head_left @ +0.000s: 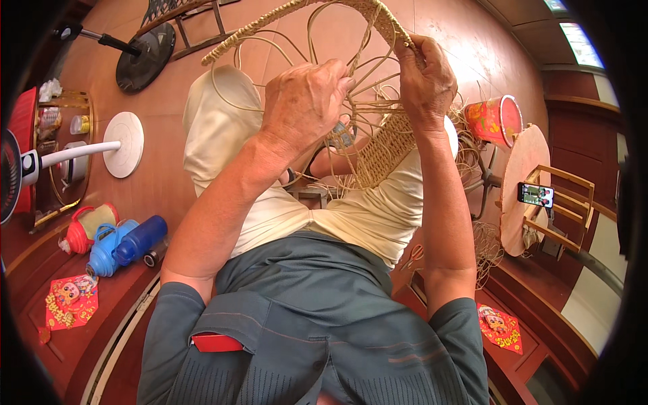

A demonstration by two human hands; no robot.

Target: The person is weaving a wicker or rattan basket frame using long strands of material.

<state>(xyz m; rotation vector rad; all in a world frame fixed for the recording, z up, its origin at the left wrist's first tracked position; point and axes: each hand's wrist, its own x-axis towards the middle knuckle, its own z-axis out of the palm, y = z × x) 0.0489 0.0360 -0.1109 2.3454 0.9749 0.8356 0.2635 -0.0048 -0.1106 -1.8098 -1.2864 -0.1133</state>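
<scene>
I have the right hand pinching the right-hand end of a curved, woven band of tan straw, held up above the pinkish-brown floor. The left hand is clenched among thin, loose tan cords below the band's edge; from here I cannot tell which strand it grips. A flat, woven tan straw panel rests against the right leg, below the right hand; I cannot make out whether it joins the band. Near that knee I see a red, patterned, round bucket, just beside the far rim of a round, pale brown tabletop. A black phone sits at that tabletop's right edge, by a yellowish wooden frame.
</scene>
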